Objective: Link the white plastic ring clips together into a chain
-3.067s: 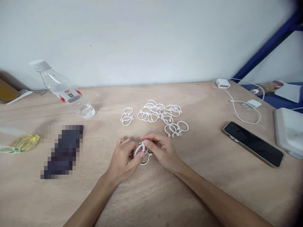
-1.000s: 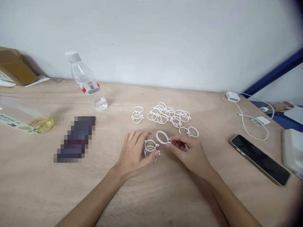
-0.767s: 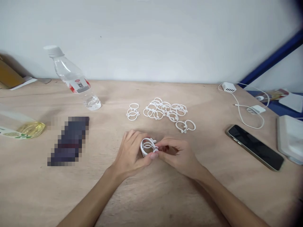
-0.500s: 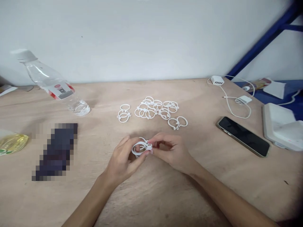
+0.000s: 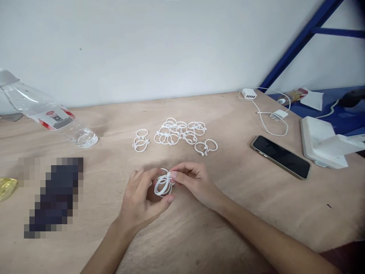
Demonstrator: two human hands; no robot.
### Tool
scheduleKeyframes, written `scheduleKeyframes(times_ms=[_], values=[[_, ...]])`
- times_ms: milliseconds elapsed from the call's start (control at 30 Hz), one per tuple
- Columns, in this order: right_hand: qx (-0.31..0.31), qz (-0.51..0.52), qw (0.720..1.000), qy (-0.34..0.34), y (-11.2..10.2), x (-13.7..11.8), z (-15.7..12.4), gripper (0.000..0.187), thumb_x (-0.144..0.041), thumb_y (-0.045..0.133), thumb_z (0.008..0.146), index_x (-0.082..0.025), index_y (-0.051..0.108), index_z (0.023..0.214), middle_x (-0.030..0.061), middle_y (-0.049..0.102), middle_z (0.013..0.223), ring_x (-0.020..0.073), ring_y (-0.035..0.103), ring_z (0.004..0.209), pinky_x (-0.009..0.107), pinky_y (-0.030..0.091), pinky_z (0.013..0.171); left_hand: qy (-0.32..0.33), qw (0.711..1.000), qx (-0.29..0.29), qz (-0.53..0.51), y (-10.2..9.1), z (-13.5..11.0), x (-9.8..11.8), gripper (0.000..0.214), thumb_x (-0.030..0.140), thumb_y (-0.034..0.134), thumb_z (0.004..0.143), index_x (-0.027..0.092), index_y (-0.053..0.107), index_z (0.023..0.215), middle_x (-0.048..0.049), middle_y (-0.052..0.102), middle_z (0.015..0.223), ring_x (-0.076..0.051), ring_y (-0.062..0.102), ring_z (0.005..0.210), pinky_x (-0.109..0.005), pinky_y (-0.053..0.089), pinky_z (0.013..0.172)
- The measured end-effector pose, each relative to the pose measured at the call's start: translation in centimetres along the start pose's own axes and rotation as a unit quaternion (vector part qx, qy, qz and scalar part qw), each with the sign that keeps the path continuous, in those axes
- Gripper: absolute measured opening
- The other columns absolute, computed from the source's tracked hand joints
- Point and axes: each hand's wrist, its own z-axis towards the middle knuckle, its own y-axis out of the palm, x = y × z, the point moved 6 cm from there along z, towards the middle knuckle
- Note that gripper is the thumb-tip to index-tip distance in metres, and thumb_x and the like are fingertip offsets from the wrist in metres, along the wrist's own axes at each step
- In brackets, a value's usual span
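Several white plastic curtain rings [image 5: 162, 185] with small eyelets are bunched together above the table. My right hand [image 5: 191, 180] pinches the bunch at its eyelet end between thumb and fingers. Around the other side of the rings curves my left hand [image 5: 142, 196], thumb and fingers apart; its fingertips are partly behind the rings, so whether they touch is unclear. Farther back on the table lie more white rings: a loose cluster [image 5: 171, 139], a small group [image 5: 141, 144] to its left and a joined pair [image 5: 211, 145] to its right.
A clear bottle [image 5: 54, 118] stands at the left, near a pixelated dark object [image 5: 57, 194] and a yellow packet [image 5: 7, 187]. On the right are a phone [image 5: 281, 156], a white power strip [image 5: 319, 142], a cabled charger [image 5: 249, 94] and a blue metal frame [image 5: 302, 42].
My left thumb has come away from the rings and that hand has opened. My right hand keeps its pinch, and the bunch has tilted. The view has swung slightly right.
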Motion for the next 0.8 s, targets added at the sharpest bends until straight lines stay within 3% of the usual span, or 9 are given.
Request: scheduleKeyframes(times_ms=[100,267,533,800], values=[[0.008,0.006,1.0,0.007,0.4,0.2,-0.1,0.018,-0.035,0.072,0.072,-0.018,0.069,0.075,-0.001,0.066,0.066,0.0107,0.059,0.063,0.026,0.049,0.064,-0.035,0.999,-0.035,-0.009,0.4,0.0,-0.5,0.042,0.05,0.036,0.093,0.015,0.056,0.104,-0.0029,0.058,0.072,-0.017,0.05,0.066,-0.031,0.038,0.063],[0.008,0.011,1.0,0.019,1.0,0.7,-0.2,0.022,-0.039,0.07,0.073,-0.016,0.067,0.074,-0.0006,0.066,0.066,0.0097,0.056,0.059,0.025,0.047,0.06,-0.047,0.993,-0.098,-0.043,1.3,0.0,-0.5,0.034,0.036,0.032,0.097,0.016,0.057,0.087,-0.0021,0.057,0.071,-0.016,0.047,0.067,-0.031,0.037,0.066],[-0.014,-0.027,0.999,-0.026,1.2,0.3,-0.2,0.023,-0.039,0.065,0.078,-0.017,0.07,0.077,0.0009,0.067,0.07,0.0109,0.056,0.063,0.025,0.046,0.061,-0.049,0.993,-0.098,-0.04,1.4,0.0,-0.7,0.04,0.037,0.024,0.098,0.018,0.047,0.071,-0.0002,0.047,0.063,-0.016,0.04,0.062,-0.03,0.032,0.061],[-0.042,-0.031,0.998,-0.026,1.9,-0.2,-0.5,0.02,-0.035,0.064,0.079,-0.017,0.068,0.072,0.0011,0.066,0.07,0.013,0.058,0.07,0.026,0.046,0.068,-0.057,0.991,-0.106,-0.059,1.6,-0.2,-0.8,0.037,0.039,0.027,0.097,0.02,0.037,0.066,0.0015,0.041,0.061,-0.015,0.038,0.06,-0.03,0.032,0.06]])
